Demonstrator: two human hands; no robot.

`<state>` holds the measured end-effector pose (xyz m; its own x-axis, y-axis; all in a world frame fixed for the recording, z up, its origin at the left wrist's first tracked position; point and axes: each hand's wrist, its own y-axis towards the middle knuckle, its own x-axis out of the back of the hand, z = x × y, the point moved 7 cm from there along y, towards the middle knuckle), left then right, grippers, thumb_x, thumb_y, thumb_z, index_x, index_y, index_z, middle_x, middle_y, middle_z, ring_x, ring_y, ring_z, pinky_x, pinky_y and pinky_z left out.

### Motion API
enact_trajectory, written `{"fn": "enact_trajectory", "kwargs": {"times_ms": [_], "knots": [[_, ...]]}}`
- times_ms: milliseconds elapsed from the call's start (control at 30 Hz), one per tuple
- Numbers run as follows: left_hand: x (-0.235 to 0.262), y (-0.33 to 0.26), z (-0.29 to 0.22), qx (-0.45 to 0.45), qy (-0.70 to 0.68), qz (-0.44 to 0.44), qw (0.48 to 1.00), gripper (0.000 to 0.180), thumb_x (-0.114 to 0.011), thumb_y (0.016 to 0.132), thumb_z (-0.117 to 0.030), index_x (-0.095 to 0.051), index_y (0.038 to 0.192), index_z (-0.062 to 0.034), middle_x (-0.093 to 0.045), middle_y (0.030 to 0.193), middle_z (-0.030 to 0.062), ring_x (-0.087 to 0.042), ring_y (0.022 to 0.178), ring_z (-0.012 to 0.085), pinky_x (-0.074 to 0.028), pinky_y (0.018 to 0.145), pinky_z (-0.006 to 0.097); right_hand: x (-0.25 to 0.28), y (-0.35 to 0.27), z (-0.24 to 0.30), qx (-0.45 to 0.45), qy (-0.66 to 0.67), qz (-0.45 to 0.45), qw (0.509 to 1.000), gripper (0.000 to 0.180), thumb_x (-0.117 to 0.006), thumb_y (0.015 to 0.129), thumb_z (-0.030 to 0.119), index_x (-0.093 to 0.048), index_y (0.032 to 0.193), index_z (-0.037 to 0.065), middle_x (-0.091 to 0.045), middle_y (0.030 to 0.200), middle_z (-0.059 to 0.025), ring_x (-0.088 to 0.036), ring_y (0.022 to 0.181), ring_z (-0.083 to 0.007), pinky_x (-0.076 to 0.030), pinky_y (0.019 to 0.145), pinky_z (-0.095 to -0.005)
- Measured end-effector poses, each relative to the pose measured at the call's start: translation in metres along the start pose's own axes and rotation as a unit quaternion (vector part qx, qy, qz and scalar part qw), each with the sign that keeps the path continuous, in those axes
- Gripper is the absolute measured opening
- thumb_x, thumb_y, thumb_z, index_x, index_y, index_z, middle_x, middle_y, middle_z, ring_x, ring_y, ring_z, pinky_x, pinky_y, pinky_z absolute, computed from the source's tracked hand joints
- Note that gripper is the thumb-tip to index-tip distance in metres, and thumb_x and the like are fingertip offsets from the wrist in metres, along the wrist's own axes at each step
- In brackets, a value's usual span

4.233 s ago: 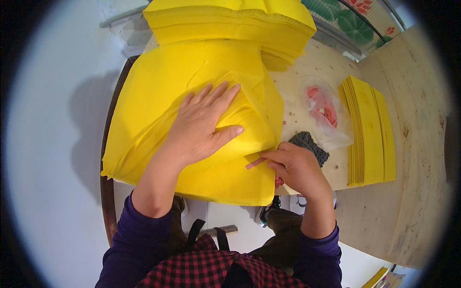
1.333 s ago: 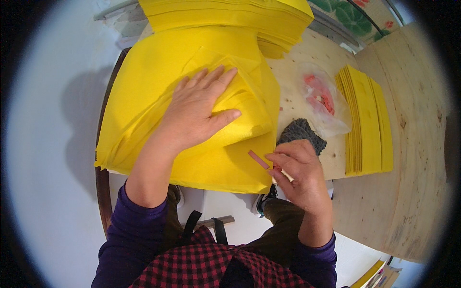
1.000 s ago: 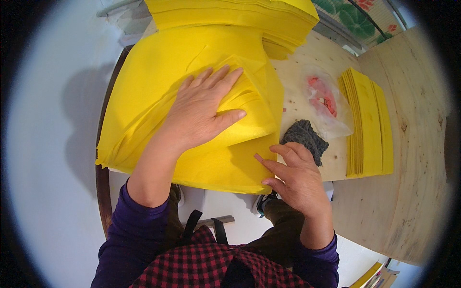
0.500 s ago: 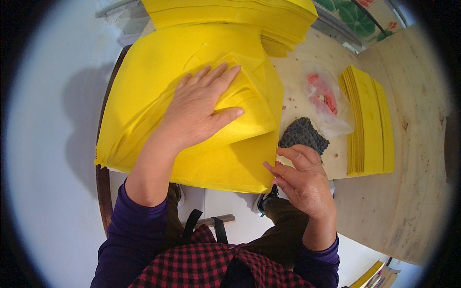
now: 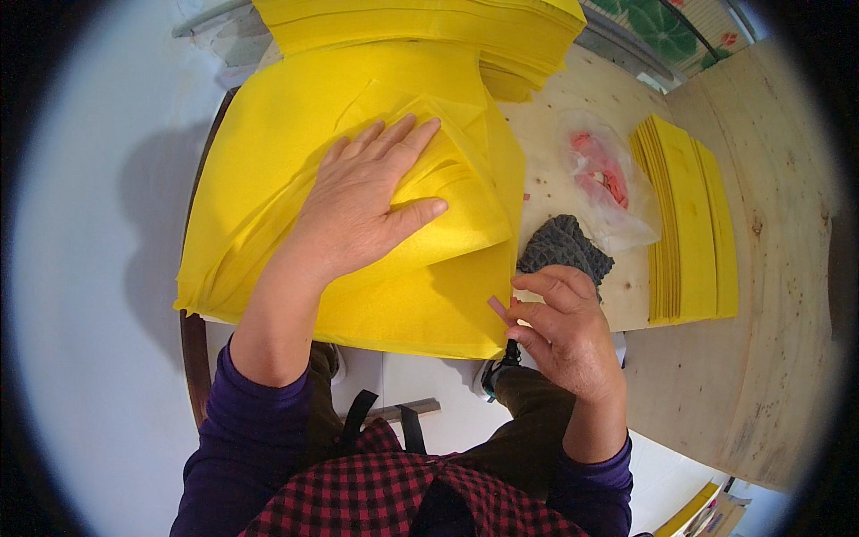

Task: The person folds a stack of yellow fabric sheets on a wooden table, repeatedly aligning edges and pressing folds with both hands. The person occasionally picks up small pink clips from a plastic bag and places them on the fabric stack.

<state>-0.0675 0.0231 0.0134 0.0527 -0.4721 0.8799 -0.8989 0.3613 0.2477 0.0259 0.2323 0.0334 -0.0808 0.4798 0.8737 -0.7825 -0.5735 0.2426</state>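
Observation:
My left hand lies flat, fingers stretched out, on the folded-back upper layers of a pile of yellow felt-like sheets. Beneath the folded part, a smooth lower yellow sheet shows toward the near right corner. Beside that corner, my right hand pinches a small pink strip between thumb and fingers. The strip's free end reaches over the sheet's right edge; whether it touches the sheet I cannot tell. A dark grey textured cloth lies just beyond my right hand.
On the wooden tabletop sits a clear plastic bag with pink-red pieces inside. To its right stands a stack of folded yellow sheets. Another thick yellow stack rises at the far side. A wooden panel borders the right.
The view has shifted very slightly. My left hand stays pressed on the folded sheets, and my right hand keeps the pink strip at the corner, with slightly more of it showing.

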Motion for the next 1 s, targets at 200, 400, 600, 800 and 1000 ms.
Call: {"fn": "enact_trajectory", "kwargs": {"times_ms": [200,400,600,800,1000], "knots": [[0.0,0.0,0.001,0.003,-0.001,0.003,1.0,0.079,-0.058,0.091,-0.055,-0.035,0.153,-0.0123,-0.038,0.155,0.018,-0.032,0.144,0.0409,-0.023,0.118,0.048,0.002,-0.001,-0.003,-0.001,0.014,-0.018,1.0,0.031,-0.08,0.07,0.016,-0.074,0.1,0.013,-0.067,0.108,-0.0064,-0.059,0.104,-0.0305,-0.046,0.091,-0.0428],[0.0,0.001,0.0,0.003,-0.007,0.003,1.0,0.079,-0.058,0.091,-0.053,-0.034,0.154,-0.0126,-0.038,0.155,0.0187,-0.032,0.144,0.0421,-0.023,0.118,0.05,0.017,0.001,-0.019,-0.049,0.063,-0.129,0.989,0.021,-0.078,0.077,0.013,-0.071,0.096,0.009,-0.068,0.107,-0.01,-0.06,0.102,-0.0313,-0.046,0.091,-0.0417],[-0.001,0.0,0.0,0.001,-0.001,0.011,1.0,0.078,-0.058,0.091,-0.05,-0.032,0.154,-0.0124,-0.037,0.155,0.0205,-0.033,0.143,0.044,-0.022,0.117,0.055,0.022,0.027,-0.037,-0.128,0.09,-0.173,0.972,0.039,-0.076,0.08,0.013,-0.064,0.117,0.005,-0.06,0.126,-0.0172,-0.054,0.119,-0.0355,-0.042,0.102,-0.0422],[0.002,0.001,-0.001,0.012,-0.004,0.026,1.0,0.083,-0.06,0.089,-0.054,-0.031,0.155,-0.0128,-0.035,0.156,0.0197,-0.031,0.144,0.0433,-0.021,0.118,0.054,-0.001,0.068,-0.054,-0.193,0.107,-0.092,0.971,0.076,-0.079,0.077,0.024,-0.045,0.142,0.005,-0.038,0.151,-0.0235,-0.035,0.142,-0.0384,-0.029,0.117,-0.0428],[0.0,0.001,-0.001,0.014,0.002,0.032,0.999,0.085,-0.059,0.089,-0.057,-0.031,0.155,-0.0118,-0.035,0.156,0.0208,-0.031,0.144,0.0434,-0.021,0.117,0.055,-0.02,0.086,-0.061,-0.213,0.116,-0.074,0.967,0.087,-0.081,0.073,0.028,-0.04,0.146,0.002,-0.032,0.155,-0.0254,-0.03,0.145,-0.0399,-0.026,0.119,-0.0438]]}}
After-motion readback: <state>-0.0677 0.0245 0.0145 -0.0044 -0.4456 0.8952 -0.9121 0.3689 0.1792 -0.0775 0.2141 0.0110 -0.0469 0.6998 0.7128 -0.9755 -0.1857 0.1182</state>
